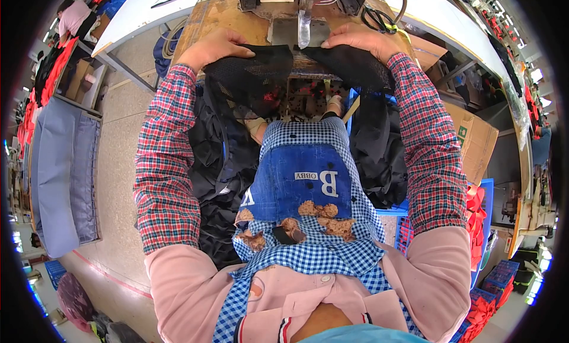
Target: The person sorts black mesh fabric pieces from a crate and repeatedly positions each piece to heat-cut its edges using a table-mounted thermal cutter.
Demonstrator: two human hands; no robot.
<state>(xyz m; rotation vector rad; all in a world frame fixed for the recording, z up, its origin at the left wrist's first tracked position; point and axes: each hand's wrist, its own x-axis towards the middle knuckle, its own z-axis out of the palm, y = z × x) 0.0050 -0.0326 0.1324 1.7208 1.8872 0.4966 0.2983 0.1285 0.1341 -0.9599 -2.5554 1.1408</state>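
Observation:
My left hand is closed on a piece of black mesh fabric, thumb on top near its upper edge. The fabric hangs over the front edge of the worn wooden work table. On the other side, my right hand grips a second stretch of black mesh fabric, its fingertips by the edge. A narrow gap shows between the two stretches; whether they join lower down I cannot tell. Between my hands, the machine's upright post with a clear, whitish tip stands over a metal plate.
Heaped black fabric hangs at my left, with more black fabric at my right. A cardboard box and a blue crate stand to the right. White tables flank the work table. Another person bends far left.

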